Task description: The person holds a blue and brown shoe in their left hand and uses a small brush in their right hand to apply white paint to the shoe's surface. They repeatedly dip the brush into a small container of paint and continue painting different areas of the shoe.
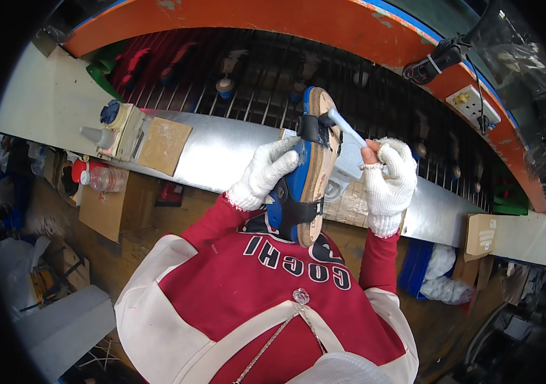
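A blue shoe upper with black straps, on a shoe last with a tan underside (321,163), stands tilted on its side in front of my chest. My left hand (264,171), in a white knit glove, is closed around its blue side. In my right hand (390,182), also gloved with bare fingertips showing, a pale blue-white brush (348,130) is pinched by its handle. The brush's dark head end meets the upper part of the underside, near its edge. Behind the shoe sits a translucent plastic tub (348,161), partly hidden by it.
A metal ledge (212,150) runs before a rack of bars carrying several shoes on lasts, under an orange frame (273,16). Cardboard (165,146) and a box with a grey nozzle (103,137) lie left. A socket strip (473,107) hangs right; a plastic bottle (108,179) is below left.
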`<state>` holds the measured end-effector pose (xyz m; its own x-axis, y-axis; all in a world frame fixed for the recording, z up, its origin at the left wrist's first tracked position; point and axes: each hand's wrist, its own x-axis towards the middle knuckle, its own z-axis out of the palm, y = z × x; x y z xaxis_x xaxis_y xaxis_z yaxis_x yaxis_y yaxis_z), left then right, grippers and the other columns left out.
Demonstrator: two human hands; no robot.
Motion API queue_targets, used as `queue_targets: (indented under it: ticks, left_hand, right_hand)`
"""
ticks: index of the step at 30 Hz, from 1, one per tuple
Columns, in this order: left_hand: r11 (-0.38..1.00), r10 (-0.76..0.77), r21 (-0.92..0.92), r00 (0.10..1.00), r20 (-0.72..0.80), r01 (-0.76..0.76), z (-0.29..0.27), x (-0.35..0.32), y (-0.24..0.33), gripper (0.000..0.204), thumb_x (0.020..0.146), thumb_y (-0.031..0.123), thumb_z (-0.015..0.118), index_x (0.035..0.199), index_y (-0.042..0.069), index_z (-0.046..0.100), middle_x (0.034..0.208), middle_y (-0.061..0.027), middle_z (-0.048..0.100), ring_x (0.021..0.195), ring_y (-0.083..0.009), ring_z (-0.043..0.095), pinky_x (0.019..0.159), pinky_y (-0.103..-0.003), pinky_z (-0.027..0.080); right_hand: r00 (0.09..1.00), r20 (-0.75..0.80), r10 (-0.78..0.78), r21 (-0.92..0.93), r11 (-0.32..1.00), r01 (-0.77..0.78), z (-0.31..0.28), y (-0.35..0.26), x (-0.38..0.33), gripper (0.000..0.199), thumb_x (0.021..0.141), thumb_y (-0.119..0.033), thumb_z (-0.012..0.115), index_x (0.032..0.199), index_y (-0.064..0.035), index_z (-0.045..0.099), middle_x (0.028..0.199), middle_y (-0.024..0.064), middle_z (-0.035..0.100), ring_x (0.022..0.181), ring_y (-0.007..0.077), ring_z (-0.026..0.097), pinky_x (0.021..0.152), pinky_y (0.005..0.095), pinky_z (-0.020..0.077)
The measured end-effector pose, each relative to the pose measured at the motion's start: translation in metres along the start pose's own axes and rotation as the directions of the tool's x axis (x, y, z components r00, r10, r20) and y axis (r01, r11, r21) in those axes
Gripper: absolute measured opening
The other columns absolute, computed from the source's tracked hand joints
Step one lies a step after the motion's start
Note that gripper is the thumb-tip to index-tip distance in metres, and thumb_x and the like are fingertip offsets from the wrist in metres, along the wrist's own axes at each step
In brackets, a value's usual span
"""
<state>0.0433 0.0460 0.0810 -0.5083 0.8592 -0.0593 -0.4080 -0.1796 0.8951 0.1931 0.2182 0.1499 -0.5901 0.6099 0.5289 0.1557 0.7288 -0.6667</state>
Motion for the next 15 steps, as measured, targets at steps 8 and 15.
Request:
queue_targets:
  ticks: [8,15]
  left_hand:
    - [0.997,-0.039,-0.068,0.999,-0.012,0.038,0.006,0.008,0.017,0.062,0.098,0.053,0.057,0.131,0.0,0.059,0.116,-0.0071,0.068,0.101,-0.0111,0.067,0.088,-0.028,0.055]
    - [0.999,-0.033,-0.008,0.999,-0.011,0.032,0.002,0.024,0.014,0.065,0.099,0.056,0.052,0.13,0.0,0.058,0.116,-0.0089,0.068,0.103,-0.0136,0.067,0.089,-0.029,0.055]
  right_hand:
    - [0.986,0.062,-0.157,-0.039,0.986,0.159,-0.005,0.009,-0.007,0.02,0.075,-0.013,0.083,0.093,-0.0081,0.078,0.093,0.0057,0.067,0.086,0.0207,0.055,0.077,0.0328,0.0427]
    - [0.988,0.03,-0.151,-0.007,0.988,0.152,-0.006,0.012,-0.017,0.02,0.074,-0.011,0.083,0.092,-0.0081,0.078,0.091,0.0059,0.067,0.086,0.0216,0.057,0.077,0.0328,0.0426]
